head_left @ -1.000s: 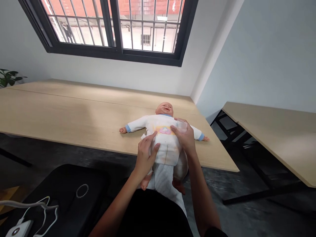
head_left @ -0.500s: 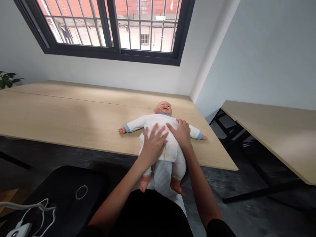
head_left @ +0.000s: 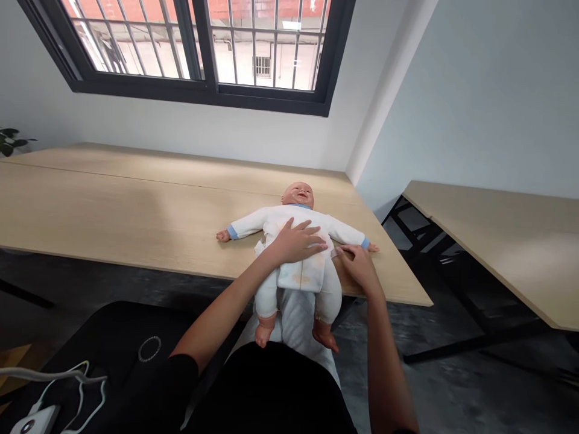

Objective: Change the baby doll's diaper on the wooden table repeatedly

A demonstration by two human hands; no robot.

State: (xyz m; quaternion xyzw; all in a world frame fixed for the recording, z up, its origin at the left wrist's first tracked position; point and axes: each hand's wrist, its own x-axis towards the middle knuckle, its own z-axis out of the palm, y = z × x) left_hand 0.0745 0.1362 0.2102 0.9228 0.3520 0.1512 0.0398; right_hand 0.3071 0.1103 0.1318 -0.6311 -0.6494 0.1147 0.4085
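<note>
Two hands: left hand (head_left: 296, 242), fingers spread, on doll (head_left: 302, 277); right hand (head_left: 359, 268) beside, grip unclear.

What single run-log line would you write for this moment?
left hand: flat on doll chest | right hand: beside doll on table, grip unclear | doll: on back, legs over table edge

Found the doll (head_left: 302, 274) on its back on the table (head_left: 113, 205), near the right-hand corner, head toward the wall, legs hanging over the near edge. Saw the left hand (head_left: 296, 241) laid on the doll's chest and the right hand (head_left: 359, 265) on the tabletop just right of the doll's hip, below its outstretched arm. Noted a window (head_left: 203, 48) above and behind the table, a plant (head_left: 9, 141) at the far left end, a second table (head_left: 488, 229) well apart to the right, and a case (head_left: 113, 343) low at the left with a cable (head_left: 81, 377) on it.
</note>
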